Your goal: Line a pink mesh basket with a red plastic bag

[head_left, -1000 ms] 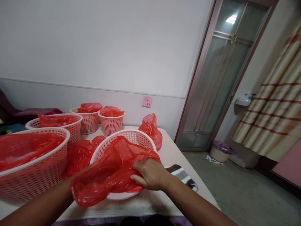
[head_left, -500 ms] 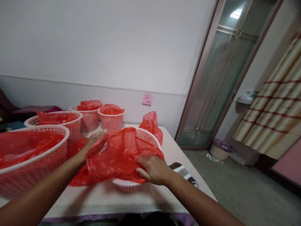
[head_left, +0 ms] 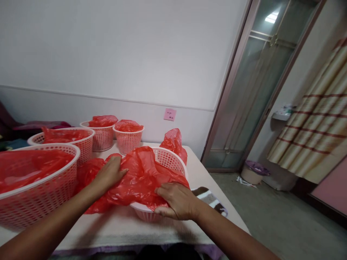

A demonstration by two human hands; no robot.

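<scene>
A red plastic bag (head_left: pixel 135 177) lies spread over the near left part of a pinkish-white perforated basket (head_left: pixel 169 159), drooping past the rim. My left hand (head_left: pixel 112 173) is at the bag's left side, its fingers partly lost in the folds and the film gathered under them. On the near right, my right hand (head_left: pixel 176 200) grips the bag at the basket's rim, fingers on top and thumb lower down. More red plastic bunches on the table left of the basket. Another crumpled red bag (head_left: pixel 173 142) stands behind it.
Several similar baskets with red bags stand leftward, including a large basket (head_left: pixel 40 184) and a small basket (head_left: pixel 128 139). A striped cloth (head_left: pixel 210 198) lies on the white-covered table (head_left: pixel 116 234). A bin (head_left: pixel 252 173) stands on the floor, right.
My left hand has come from behind the bag's left edge to its near side, and that edge has dropped. My right hand has shifted slightly down and left along the rim.
</scene>
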